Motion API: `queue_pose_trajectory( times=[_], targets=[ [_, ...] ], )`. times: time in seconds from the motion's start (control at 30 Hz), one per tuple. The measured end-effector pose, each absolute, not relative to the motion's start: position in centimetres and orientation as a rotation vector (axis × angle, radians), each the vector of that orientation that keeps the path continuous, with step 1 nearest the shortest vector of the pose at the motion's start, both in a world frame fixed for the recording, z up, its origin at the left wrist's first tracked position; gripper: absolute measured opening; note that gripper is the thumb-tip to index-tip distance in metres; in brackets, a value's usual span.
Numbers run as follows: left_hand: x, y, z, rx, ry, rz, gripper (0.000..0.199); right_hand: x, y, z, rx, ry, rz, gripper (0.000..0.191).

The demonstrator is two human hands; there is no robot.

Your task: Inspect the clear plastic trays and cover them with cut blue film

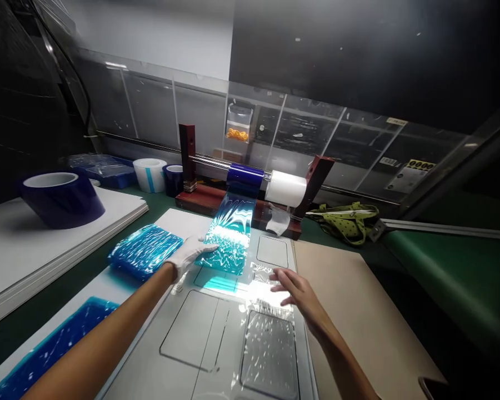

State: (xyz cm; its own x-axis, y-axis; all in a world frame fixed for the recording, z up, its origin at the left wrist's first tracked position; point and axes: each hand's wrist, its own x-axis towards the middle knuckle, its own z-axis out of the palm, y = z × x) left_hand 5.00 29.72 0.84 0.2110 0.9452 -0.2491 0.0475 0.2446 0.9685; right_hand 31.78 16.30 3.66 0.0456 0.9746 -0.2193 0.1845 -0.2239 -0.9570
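A strip of blue translucent film [231,233] hangs from a blue roll [245,176] on a wooden stand. My left hand [190,254], in a white glove, grips the strip's left edge, the thumb lying over it and the other fingers partly hidden. My bare right hand [295,291] is open, its fingers loosely bent and apart, just above a shiny clear film [269,289] on the board; I cannot tell whether it touches. Below both hands lies a grey board [183,355] marked with black rounded outlines. A dark rectangular panel [269,355] under clear film fills one outline.
The red-brown stand [200,201] also carries a white roll [286,189]. Stacked blue film pieces [144,250] and another blue piece [62,347] lie to the left. A large blue tape roll [62,203] sits on white sheets [8,261]. Brown cardboard [354,311] lies right; a green pouch [345,219] lies behind.
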Motion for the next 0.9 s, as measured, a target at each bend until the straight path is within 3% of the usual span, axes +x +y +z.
queue_pose_trajectory(
  times=[0.23, 0.47, 0.67, 0.9],
  targets=[
    [2.9, 25.0, 4.0, 1.177, 1.103, 0.875, 0.027, 23.5, 19.2, 2.2, -1.408, -1.198, 1.515, 0.051],
    [0.1, 18.0, 2.9, 1.06, 1.195, 0.904, 0.023, 19.7, 10.0, 1.1, -1.307, -1.109, 1.403, 0.058],
    [-3.2, 7.7, 0.3, 0.922, 1.257, 0.889, 0.047, 16.2, 0.0, -1.4, -1.362, -1.016, 1.468, 0.055],
    [-4.8, 0.4, -2.7, 0.754, 1.386, 0.972, 0.058, 14.0, -6.2, -5.1, -1.488, -0.927, 1.525, 0.06]
  ],
)
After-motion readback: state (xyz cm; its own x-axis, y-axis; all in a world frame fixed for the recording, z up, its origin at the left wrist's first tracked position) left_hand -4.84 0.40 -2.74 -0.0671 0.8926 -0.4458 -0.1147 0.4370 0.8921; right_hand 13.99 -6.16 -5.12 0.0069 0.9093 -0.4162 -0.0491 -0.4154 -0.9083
